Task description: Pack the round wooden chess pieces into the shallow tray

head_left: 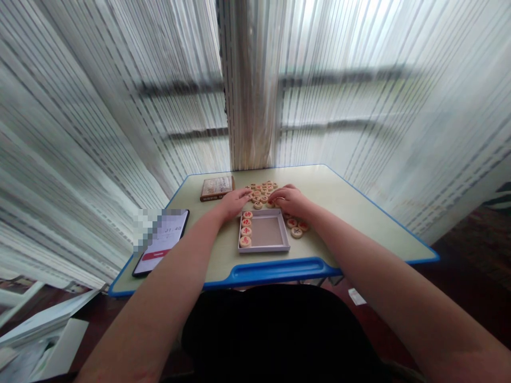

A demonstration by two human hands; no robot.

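Left hand [235,204] and right hand [294,201] reach far, palms down, at round pale wooden pieces [256,199]; I cannot tell whether fingers [281,194] clamp any.

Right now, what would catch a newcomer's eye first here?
Likely the open pale box near the table's front edge, with four red-marked discs lined along its left wall. Beyond it, the left hand and right hand flank a cluster of loose pieces. A phone lies at the left.

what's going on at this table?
A person's left hand and right hand flank a cluster of round wooden pieces with red or dark characters. Whether either grips one is unclear. Closer in, a shallow white open box holds four red-marked pieces along its left side; more pieces lie to its right.
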